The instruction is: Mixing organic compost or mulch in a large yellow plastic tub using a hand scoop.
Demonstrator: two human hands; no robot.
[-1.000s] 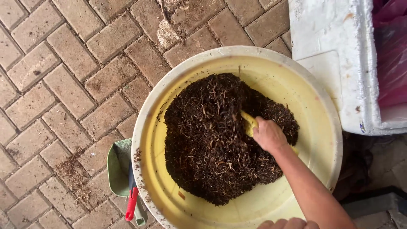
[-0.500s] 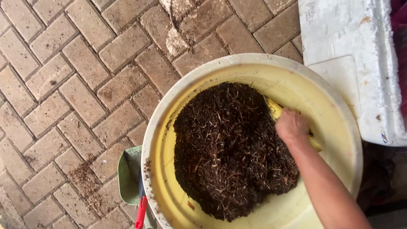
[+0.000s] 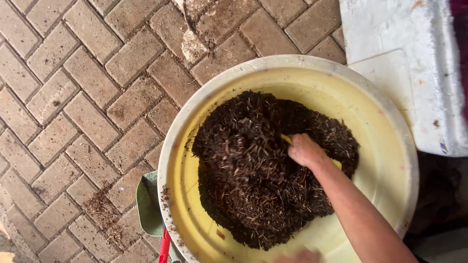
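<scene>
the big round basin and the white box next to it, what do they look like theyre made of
The basin looks like moulded plastic: pale yellow inside, smooth with a dull sheen, thin whitish rim smeared with dirt. The white box looks like foam, probably polystyrene: thick matt walls, grainy pitted surface with scuffs and stains, though the view cannot confirm it.

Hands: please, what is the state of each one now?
Right hand: closed around a yellow tool, buried in the dark fibrous soil.
Left hand: only a sliver at the bottom edge; state cannot be told.
</scene>
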